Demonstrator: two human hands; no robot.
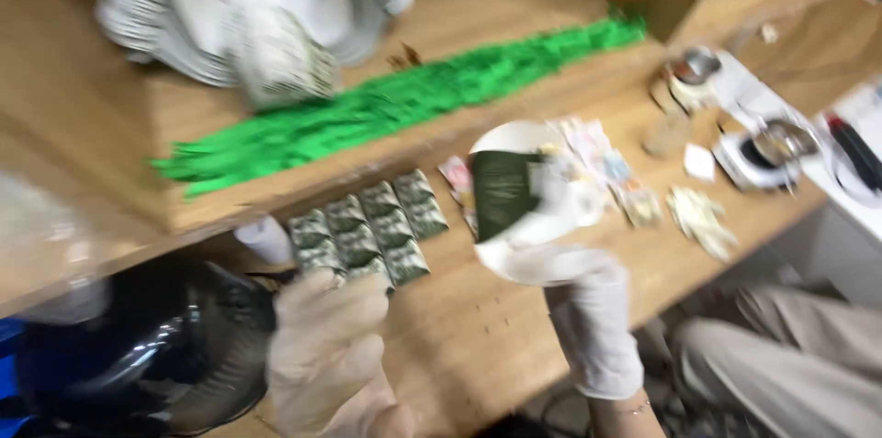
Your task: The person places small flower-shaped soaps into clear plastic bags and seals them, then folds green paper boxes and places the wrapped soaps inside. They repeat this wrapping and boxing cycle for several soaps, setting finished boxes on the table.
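Note:
The view is blurred by motion. My right hand (588, 309), in a pale glove, holds a white plate (514, 254) from below, and a dark green wrapped piece (501, 192) lies on it. Left of the plate, several green-wrapped packets (367, 234) lie in rows on the wooden table (459, 337). My gloved left hand (322, 346) hovers at the near edge of those rows with its fingers curled. The blur hides whether it grips anything.
A bright green strip (395, 98) runs along a raised wooden shelf. At the top left, white-gloved hands (276, 6) hold a packet over stacked white plates (147, 25). A black glossy pot (165, 355) sits at the lower left. Small metal cups (781, 140) and paper scraps (698, 218) lie to the right.

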